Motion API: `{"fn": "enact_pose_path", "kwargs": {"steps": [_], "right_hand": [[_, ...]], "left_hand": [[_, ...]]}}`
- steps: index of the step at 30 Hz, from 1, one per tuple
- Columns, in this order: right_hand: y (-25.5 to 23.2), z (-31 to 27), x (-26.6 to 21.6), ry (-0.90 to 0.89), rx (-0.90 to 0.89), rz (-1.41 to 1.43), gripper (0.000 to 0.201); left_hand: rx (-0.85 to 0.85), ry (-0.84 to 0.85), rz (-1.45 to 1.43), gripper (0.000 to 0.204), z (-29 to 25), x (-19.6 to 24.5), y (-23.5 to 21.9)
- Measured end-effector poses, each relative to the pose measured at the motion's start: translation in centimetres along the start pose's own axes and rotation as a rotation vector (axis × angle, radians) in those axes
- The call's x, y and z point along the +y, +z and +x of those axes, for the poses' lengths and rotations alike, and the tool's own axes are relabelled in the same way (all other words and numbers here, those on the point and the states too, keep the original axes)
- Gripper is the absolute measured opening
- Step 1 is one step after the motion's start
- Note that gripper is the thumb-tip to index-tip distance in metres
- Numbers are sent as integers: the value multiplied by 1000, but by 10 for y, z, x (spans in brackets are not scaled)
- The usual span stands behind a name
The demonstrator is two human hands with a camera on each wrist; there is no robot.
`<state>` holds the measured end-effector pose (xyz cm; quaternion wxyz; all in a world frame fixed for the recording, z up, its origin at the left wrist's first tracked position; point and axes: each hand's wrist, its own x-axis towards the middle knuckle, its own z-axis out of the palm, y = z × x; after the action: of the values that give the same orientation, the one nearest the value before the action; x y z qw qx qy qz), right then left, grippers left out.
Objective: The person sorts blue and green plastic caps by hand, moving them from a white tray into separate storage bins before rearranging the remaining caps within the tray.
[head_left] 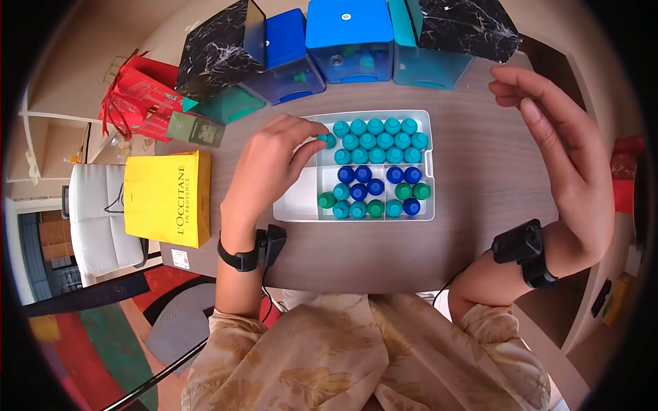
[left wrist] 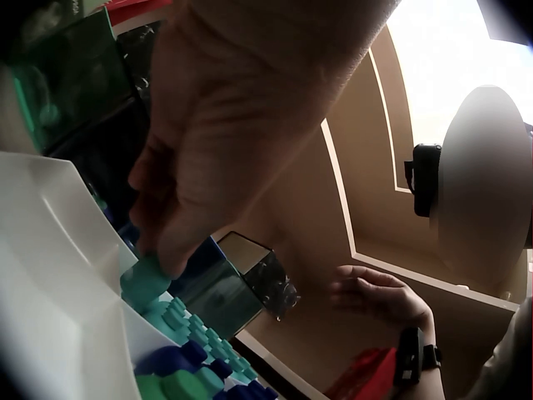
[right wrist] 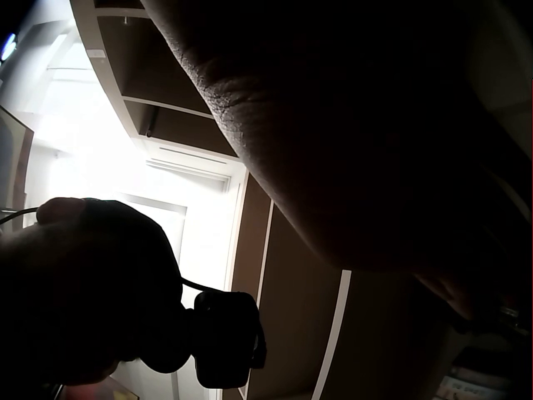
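Observation:
My left hand (head_left: 271,154) pinches a small teal bottle-shaped piece (head_left: 327,141) between thumb and fingertips, at the left end of the top rows in a white tray (head_left: 295,214). Seen from the left wrist, the held teal piece (left wrist: 143,283) is right beside the other teal pieces (left wrist: 187,321). Rows of teal pieces (head_left: 375,142) fill the tray's upper section. In the lower compartments stand dark blue pieces (head_left: 358,191), green pieces (head_left: 375,207) and more teal ones. My right hand (head_left: 558,127) is raised to the right of the tray, fingers loosely bent, holding nothing.
Behind the tray stand several lidded bins, including a bright blue one (head_left: 349,41) and ones with black marbled lids (head_left: 469,27). To the left are a yellow bag (head_left: 168,198), a small green box (head_left: 195,129) and a red bag (head_left: 140,96). The table's (head_left: 343,264) near edge curves before me.

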<state>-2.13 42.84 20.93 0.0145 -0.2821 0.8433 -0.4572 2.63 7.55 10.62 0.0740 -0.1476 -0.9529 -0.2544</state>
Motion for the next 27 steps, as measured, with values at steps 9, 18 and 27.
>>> {"fn": "enact_pose_path", "kwargs": {"steps": [9, 18, 27], "right_hand": [[1, 1, 0, 7, -8, -6, 33], [0, 2, 1, 2, -39, -4, 33], [1, 0, 5, -21, -27, 8, 34]], "left_hand": [[-41, 17, -33, 17, 3, -8, 15], [17, -120, -96, 20, -22, 5, -9], [-163, -81, -173, 26, -70, 21, -4]]}}
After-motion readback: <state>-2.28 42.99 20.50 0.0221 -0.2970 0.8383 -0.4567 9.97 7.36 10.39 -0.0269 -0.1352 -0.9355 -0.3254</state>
